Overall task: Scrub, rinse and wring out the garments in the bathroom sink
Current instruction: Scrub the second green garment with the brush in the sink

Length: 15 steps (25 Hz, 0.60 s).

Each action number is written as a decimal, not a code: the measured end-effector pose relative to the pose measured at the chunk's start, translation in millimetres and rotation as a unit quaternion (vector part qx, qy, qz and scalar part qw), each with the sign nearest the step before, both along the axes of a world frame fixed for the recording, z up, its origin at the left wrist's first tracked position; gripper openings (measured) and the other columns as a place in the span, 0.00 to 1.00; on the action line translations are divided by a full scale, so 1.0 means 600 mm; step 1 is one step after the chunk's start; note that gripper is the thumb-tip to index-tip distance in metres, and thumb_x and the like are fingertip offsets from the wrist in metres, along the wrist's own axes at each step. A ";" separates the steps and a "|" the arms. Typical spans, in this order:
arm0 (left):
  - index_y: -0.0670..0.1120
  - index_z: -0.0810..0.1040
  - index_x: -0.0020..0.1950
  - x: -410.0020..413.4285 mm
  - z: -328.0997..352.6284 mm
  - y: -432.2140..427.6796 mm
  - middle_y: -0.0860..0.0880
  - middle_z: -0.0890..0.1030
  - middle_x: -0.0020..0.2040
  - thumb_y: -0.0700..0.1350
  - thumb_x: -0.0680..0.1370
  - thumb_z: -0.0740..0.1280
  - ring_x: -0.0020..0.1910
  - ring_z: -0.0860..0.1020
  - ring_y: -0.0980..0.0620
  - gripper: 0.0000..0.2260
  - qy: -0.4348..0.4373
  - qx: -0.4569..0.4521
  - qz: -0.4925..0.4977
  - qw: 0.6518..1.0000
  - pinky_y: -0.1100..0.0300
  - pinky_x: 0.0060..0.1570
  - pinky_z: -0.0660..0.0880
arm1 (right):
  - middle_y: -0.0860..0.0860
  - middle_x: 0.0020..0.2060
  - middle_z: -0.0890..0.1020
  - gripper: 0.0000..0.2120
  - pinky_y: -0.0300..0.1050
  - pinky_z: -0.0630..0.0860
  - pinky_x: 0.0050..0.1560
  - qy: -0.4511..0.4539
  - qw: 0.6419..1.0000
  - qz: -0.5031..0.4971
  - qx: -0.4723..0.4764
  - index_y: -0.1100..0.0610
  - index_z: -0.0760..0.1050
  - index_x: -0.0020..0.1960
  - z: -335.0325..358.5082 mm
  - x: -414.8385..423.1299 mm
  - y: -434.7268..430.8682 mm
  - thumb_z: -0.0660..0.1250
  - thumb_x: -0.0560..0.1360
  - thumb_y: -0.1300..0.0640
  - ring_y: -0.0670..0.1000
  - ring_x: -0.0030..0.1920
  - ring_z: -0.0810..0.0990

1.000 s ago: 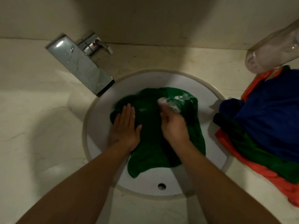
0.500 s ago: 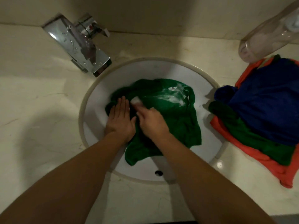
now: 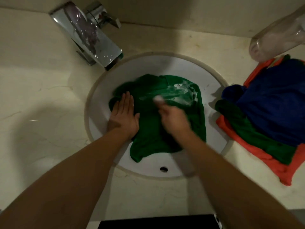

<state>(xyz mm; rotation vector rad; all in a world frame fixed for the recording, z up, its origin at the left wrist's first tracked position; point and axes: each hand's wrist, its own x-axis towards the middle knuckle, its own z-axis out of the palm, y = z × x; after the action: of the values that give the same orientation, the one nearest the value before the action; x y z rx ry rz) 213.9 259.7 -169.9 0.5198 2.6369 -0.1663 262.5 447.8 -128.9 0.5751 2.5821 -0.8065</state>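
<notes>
1. Left hand (image 3: 123,116): palm down, fingers (image 3: 127,103) straight and close together, pressed flat on the left part of the wet dark-green cloth garment (image 3: 156,136).
2. Right hand (image 3: 175,120): blurred, fingers curled round a small pale rounded bar (image 3: 158,99), with only its tip showing past the knuckles and touching the garment.
3. Garment: crumpled in soft folds, lying in the bottom of the round white glazed sink (image 3: 148,66). White foamy suds (image 3: 179,95) streaked across its far right part.
4. Small white tag (image 3: 177,85) among the suds; print too small to read.
5. Dark round hole (image 3: 163,169) in the near wall of the sink, apart from the garment.
6. Angular chrome faucet (image 3: 100,47): mirror-bright, dotted with drops, jutting over the far left rim.
7. Smooth cream veined stone counter (image 3: 41,100) all round the sink.
8. On the counter right of the sink, a heap of cloth: blue piece (image 3: 277,100) on top, green piece (image 3: 247,129) under it, orange piece (image 3: 257,153) lowest, near the rim.
9. Clear plastic bottle (image 3: 277,38), tilted, just behind the heap.
10. Right forearm (image 3: 214,162) across the near right of the sink, hiding part of its wall.
</notes>
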 end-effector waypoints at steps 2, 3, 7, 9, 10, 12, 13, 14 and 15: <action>0.38 0.35 0.80 0.002 0.001 0.000 0.41 0.36 0.82 0.54 0.85 0.42 0.81 0.38 0.45 0.31 -0.011 0.003 -0.002 1.000 0.50 0.78 0.39 | 0.58 0.56 0.84 0.16 0.50 0.77 0.58 -0.050 0.991 -0.096 0.079 0.39 0.76 0.70 0.023 0.019 0.110 0.61 0.84 0.49 0.61 0.53 0.82; 0.38 0.35 0.80 0.006 0.000 -0.001 0.41 0.36 0.82 0.54 0.85 0.42 0.81 0.38 0.45 0.31 -0.015 0.004 -0.002 1.000 0.50 0.78 0.39 | 0.59 0.58 0.83 0.17 0.51 0.76 0.59 -0.067 0.982 -0.136 0.109 0.39 0.75 0.71 0.030 0.029 0.132 0.61 0.84 0.49 0.62 0.55 0.81; 0.38 0.36 0.81 0.005 -0.002 -0.001 0.41 0.37 0.82 0.54 0.85 0.43 0.82 0.39 0.45 0.31 -0.005 -0.003 -0.001 1.000 0.50 0.78 0.40 | 0.63 0.54 0.84 0.20 0.54 0.80 0.53 0.010 1.000 -0.012 -0.015 0.42 0.71 0.75 -0.004 0.005 -0.050 0.60 0.84 0.54 0.64 0.50 0.83; 0.38 0.37 0.81 0.003 -0.004 -0.003 0.41 0.38 0.82 0.54 0.85 0.43 0.82 0.40 0.45 0.31 -0.006 0.003 0.007 1.000 0.51 0.78 0.40 | 0.65 0.52 0.83 0.21 0.55 0.80 0.52 0.013 0.997 0.059 -0.042 0.42 0.72 0.74 -0.008 0.012 -0.082 0.61 0.83 0.54 0.66 0.49 0.83; 0.38 0.37 0.81 0.003 -0.004 -0.004 0.41 0.38 0.82 0.54 0.85 0.43 0.82 0.40 0.45 0.31 -0.005 0.003 0.008 1.000 0.51 0.78 0.40 | 0.64 0.53 0.84 0.19 0.52 0.79 0.51 0.005 0.999 0.047 -0.004 0.42 0.73 0.73 -0.004 0.019 -0.040 0.60 0.84 0.53 0.64 0.49 0.83; 0.38 0.37 0.81 0.004 -0.003 -0.002 0.41 0.37 0.82 0.54 0.85 0.43 0.82 0.39 0.45 0.31 -0.009 0.000 0.001 1.000 0.50 0.78 0.40 | 0.58 0.58 0.83 0.19 0.48 0.76 0.52 -0.047 0.995 -0.052 0.072 0.42 0.73 0.73 0.007 0.044 0.076 0.58 0.85 0.53 0.60 0.52 0.82; 0.38 0.37 0.81 0.007 -0.001 -0.002 0.41 0.37 0.82 0.54 0.85 0.43 0.82 0.39 0.45 0.30 -0.013 -0.001 -0.002 1.000 0.50 0.78 0.40 | 0.58 0.60 0.83 0.20 0.49 0.77 0.55 -0.057 0.989 -0.079 0.114 0.42 0.72 0.75 0.023 0.054 0.112 0.58 0.85 0.54 0.61 0.54 0.81; 0.38 0.37 0.81 0.009 -0.001 -0.003 0.41 0.37 0.82 0.54 0.85 0.43 0.81 0.39 0.45 0.30 -0.013 -0.003 -0.004 1.000 0.50 0.78 0.40 | 0.59 0.59 0.83 0.21 0.50 0.77 0.56 -0.062 0.984 -0.096 0.137 0.43 0.71 0.75 0.024 0.056 0.122 0.58 0.84 0.54 0.61 0.53 0.81; 0.38 0.37 0.81 0.010 -0.001 -0.004 0.41 0.37 0.82 0.54 0.85 0.43 0.81 0.39 0.45 0.31 -0.010 -0.007 -0.004 1.000 0.50 0.78 0.40 | 0.60 0.57 0.83 0.21 0.49 0.77 0.53 -0.052 0.985 -0.102 0.130 0.44 0.70 0.75 0.027 0.044 0.093 0.58 0.84 0.56 0.60 0.50 0.81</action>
<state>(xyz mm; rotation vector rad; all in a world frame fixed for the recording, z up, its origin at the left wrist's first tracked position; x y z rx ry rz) 219.7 257.2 -170.5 0.5251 2.6123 -0.1797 288.9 503.9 -112.6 0.9460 2.5762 -0.4857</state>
